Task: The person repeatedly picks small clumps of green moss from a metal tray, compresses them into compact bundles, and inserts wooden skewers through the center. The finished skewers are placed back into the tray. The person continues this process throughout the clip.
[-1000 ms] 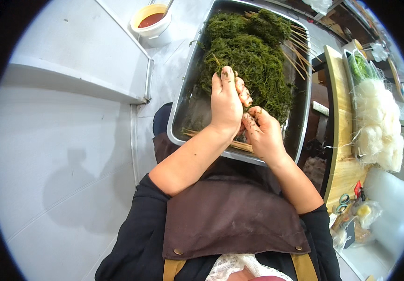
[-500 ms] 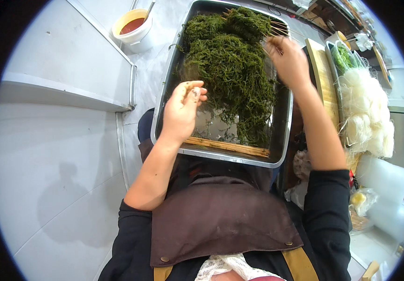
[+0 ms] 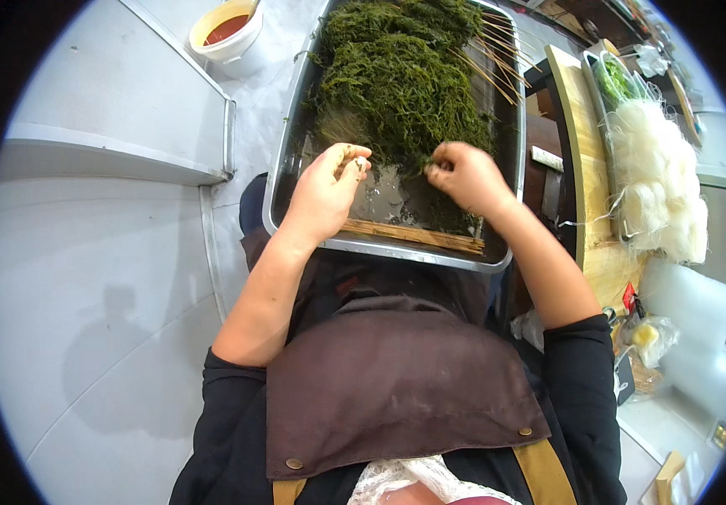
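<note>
Seaweed (image 3: 405,84) edge, open tray (image 3: 386,204) space between hands (image 3: 323,195) (image 3: 470,181)

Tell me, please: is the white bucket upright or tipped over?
Upright: the white bucket stands with its open top upward, reddish liquid showing inside.

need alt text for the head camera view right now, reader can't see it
A person's left hand and right hand are over a metal tray heaped with stringy green plants, the right at the heap's near edge. Thin sticks lie along the tray's near side; a white bucket of red liquid stands to its left.
</note>
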`<state>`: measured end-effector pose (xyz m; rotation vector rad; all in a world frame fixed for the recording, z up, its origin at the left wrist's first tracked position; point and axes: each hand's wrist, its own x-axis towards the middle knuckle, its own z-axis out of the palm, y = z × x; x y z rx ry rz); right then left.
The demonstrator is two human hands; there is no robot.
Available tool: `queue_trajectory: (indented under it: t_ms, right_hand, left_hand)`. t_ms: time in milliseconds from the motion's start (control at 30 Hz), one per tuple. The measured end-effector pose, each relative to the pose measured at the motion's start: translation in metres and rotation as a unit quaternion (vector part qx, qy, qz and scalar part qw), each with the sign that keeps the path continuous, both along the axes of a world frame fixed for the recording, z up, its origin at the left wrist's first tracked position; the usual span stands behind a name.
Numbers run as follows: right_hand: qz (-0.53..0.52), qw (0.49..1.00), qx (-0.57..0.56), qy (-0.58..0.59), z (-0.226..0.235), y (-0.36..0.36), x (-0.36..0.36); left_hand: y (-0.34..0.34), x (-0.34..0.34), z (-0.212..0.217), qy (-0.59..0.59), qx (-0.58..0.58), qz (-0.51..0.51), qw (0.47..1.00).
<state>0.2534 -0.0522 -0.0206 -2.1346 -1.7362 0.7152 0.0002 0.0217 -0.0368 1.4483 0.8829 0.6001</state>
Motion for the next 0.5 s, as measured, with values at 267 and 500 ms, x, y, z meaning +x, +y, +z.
queue_trajectory:
  t_ms: [267,500]
  right_hand:
    - [-0.087,0.885,0.149,0.433,0.105,0.002,0.034]
    - [0.009,0.751,0.295,0.591,0.186,0.025,0.055]
  left_hand:
    - [-0.002,0.010,0.004,0.070,0.081,-0.083,0.991]
    - [-0.018,0.076,0.002,0.204,0.241,-0.227,0.921]
